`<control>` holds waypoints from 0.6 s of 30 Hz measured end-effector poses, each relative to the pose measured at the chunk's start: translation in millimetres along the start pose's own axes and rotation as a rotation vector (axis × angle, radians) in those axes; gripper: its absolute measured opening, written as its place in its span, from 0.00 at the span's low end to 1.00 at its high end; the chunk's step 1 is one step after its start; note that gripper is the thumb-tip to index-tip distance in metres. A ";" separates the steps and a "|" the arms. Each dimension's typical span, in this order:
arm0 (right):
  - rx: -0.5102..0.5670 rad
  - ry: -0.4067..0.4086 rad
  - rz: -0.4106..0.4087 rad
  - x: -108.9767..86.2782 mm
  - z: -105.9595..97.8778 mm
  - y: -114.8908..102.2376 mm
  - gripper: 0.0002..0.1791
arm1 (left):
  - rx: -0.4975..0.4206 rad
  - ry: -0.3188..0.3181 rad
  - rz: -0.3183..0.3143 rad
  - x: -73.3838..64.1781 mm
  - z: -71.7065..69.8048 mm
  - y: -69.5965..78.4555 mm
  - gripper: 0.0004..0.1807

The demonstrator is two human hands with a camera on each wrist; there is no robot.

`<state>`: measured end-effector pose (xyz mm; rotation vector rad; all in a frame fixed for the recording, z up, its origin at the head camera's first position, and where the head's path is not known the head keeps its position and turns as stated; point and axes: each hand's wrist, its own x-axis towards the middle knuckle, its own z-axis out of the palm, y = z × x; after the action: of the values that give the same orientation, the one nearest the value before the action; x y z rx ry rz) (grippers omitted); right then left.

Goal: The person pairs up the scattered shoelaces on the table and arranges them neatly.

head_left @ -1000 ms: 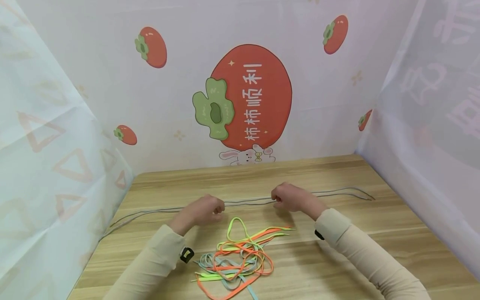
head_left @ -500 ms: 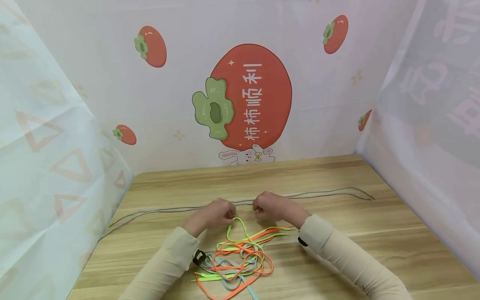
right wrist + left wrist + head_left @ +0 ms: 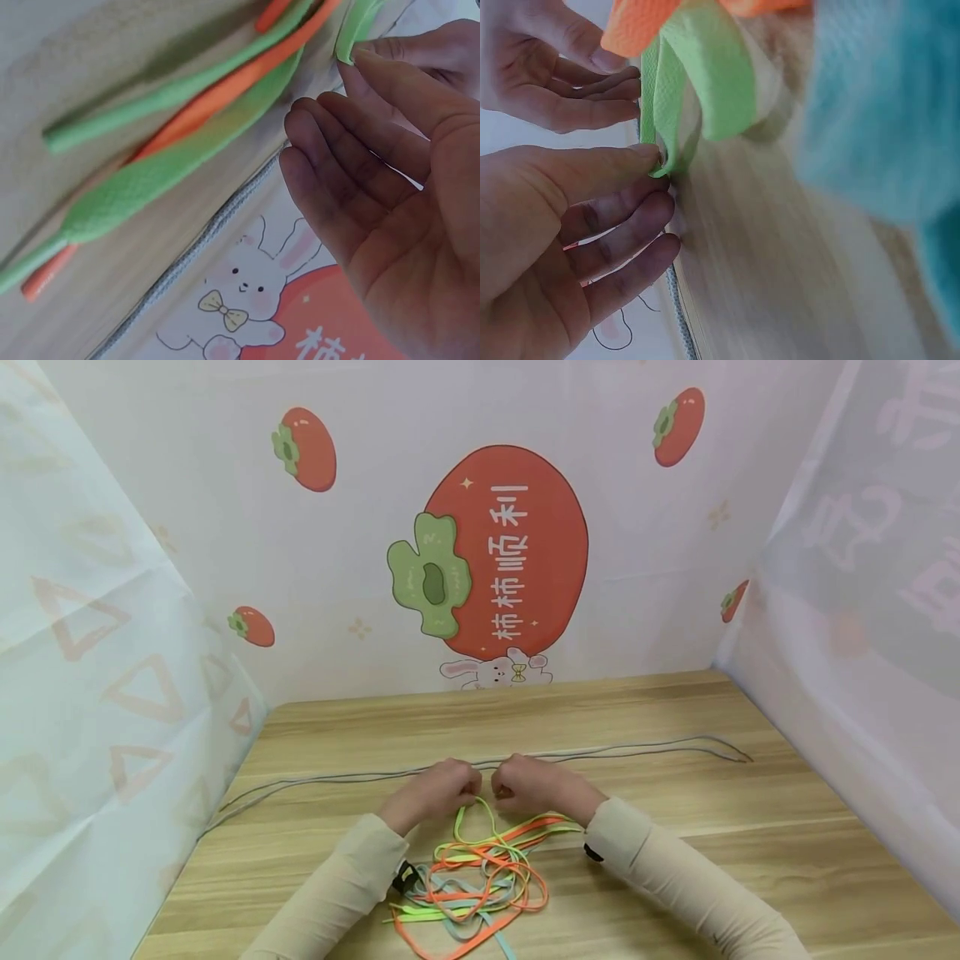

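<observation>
A tangle of flat shoelaces lies on the table before me: yellow-green, orange (image 3: 641,28) and pale blue (image 3: 885,112). My left hand (image 3: 444,787) pinches the upper loop of a yellow-green shoelace (image 3: 718,79) between thumb and forefinger, as the left wrist view shows. Close beside it hovers my right hand (image 3: 536,785); its fingers are loosely bent, with nothing seen between them. In the right wrist view its thumb tip appears near the pinched loop, but whether they touch I cannot tell. Lace ends (image 3: 112,202) lie below the right hand.
Two thin grey laces (image 3: 300,781) stretch side by side across the wooden table (image 3: 750,868), beyond the tangle; the hands hide their middle. A white printed backdrop (image 3: 637,610) rises behind the table, with similar sheets at both sides.
Both hands have left the grey laces, coming together and nearer the tangle. The left hand has taken hold of the yellow-green loop. The grey laces lie about as before.
</observation>
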<state>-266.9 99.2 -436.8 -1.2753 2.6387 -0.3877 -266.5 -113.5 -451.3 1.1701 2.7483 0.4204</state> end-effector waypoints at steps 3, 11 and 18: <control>0.007 0.002 -0.005 0.1 0.7 -0.8 0.13 | -0.014 0.009 0.007 0.9 -0.3 2.1 0.11; 0.038 0.010 -0.002 0.9 1.1 -0.3 0.11 | -0.093 0.029 0.010 5.1 -2.9 6.2 0.09; 0.063 -0.003 0.024 2.6 5.0 0.2 0.12 | -0.144 0.018 -0.010 5.4 -2.7 8.0 0.08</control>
<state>-267.3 96.6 -441.7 -1.2236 2.6144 -0.4611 -265.4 -104.9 -446.3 1.1225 2.6856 0.6196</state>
